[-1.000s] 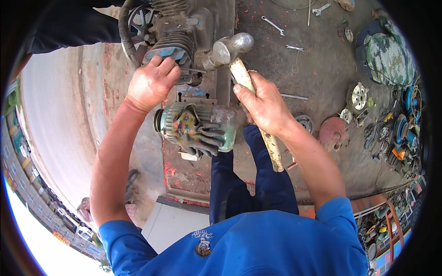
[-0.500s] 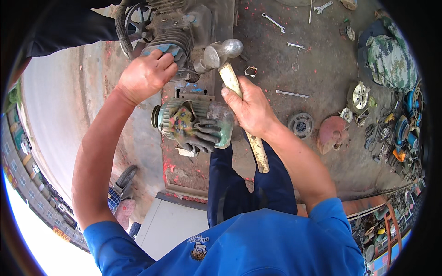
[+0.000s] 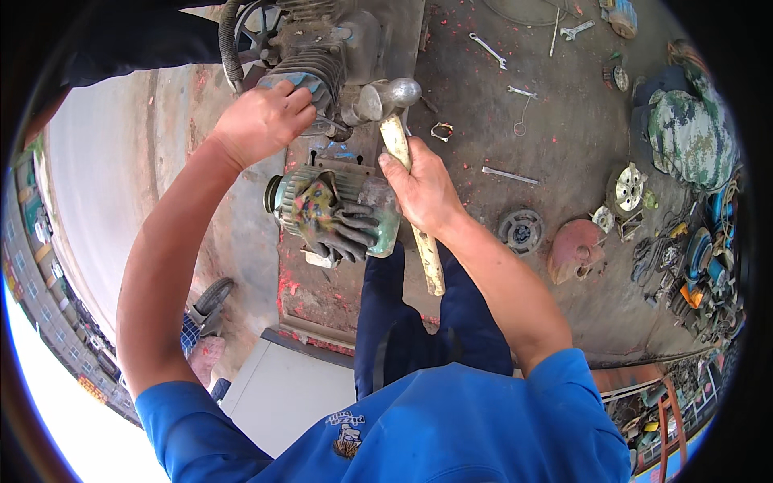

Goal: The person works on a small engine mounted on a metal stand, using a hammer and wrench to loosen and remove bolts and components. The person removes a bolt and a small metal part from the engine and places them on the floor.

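One finned engine block (image 3: pixel 322 56) sits under the left hand (image 3: pixel 262 121), whose fingers (image 3: pixel 294 98) are clenched on a blue rag (image 3: pixel 291 80) atop it. One electric motor (image 3: pixel 330 211) with gloves draped over it lies below both hands. Open floor lies right of the right hand (image 3: pixel 423 193), fingers grasping one hammer (image 3: pixel 396 121). Since earlier, the hammer head sits closer to the block. Three loose spanners (image 3: pixel 487 48) lie beyond.

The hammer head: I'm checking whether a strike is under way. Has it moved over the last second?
Cannot tell. The hammer head rests beside the finned engine cylinder as before; the whole view shifted, so it looks like camera motion.
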`<action>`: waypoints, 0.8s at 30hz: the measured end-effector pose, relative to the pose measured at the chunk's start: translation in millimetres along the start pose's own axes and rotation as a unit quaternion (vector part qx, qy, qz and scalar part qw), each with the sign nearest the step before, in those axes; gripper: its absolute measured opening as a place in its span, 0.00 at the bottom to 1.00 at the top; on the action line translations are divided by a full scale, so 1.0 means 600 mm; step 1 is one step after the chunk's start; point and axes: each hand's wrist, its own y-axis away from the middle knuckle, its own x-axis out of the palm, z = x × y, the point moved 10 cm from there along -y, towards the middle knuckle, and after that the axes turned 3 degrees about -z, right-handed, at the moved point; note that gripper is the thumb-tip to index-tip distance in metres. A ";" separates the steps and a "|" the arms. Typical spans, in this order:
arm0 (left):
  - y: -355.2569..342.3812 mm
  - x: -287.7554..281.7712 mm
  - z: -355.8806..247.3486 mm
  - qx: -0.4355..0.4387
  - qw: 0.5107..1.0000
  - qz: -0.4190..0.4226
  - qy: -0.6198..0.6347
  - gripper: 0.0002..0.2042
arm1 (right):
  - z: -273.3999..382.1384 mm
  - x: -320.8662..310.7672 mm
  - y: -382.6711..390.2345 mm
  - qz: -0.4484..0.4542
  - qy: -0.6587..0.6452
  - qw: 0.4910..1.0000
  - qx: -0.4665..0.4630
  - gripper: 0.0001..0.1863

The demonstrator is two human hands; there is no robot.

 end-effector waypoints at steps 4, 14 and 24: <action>0.020 -0.009 0.001 -0.064 0.998 -0.015 -0.004 0.06 | 0.010 -0.048 0.029 -0.025 -0.066 0.997 0.040 0.16; 0.062 -0.017 0.002 -0.183 0.959 -0.216 0.002 0.05 | -0.105 -0.153 0.233 -0.141 0.003 0.973 0.183 0.10; 0.067 -0.001 0.018 -0.135 0.965 -0.226 0.016 0.05 | -0.053 -0.127 0.220 -0.137 0.026 0.964 0.228 0.07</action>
